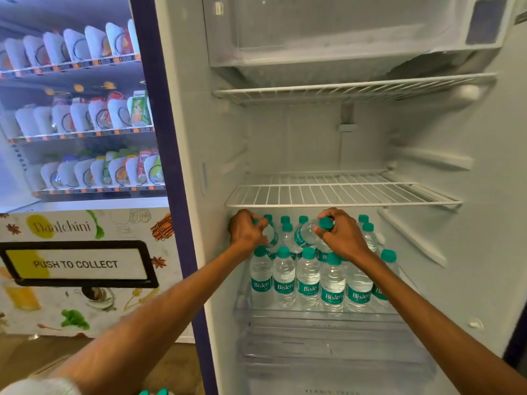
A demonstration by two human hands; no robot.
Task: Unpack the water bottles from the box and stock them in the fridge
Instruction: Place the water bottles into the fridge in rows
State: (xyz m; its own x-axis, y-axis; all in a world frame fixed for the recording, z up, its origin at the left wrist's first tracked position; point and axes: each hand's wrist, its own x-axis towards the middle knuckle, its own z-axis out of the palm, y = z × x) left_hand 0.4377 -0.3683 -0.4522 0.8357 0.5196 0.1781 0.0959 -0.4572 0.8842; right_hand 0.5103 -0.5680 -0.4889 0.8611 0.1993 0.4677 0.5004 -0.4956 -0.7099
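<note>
Hands apart: left hand (246,230) grips the left bottle (271,235), right hand (340,236) grips the right bottle (306,233) near its cap. Both bottles are tilted, probably for stacking on the standing bottles (308,277) just below, inside the fridge (285,143).
</note>
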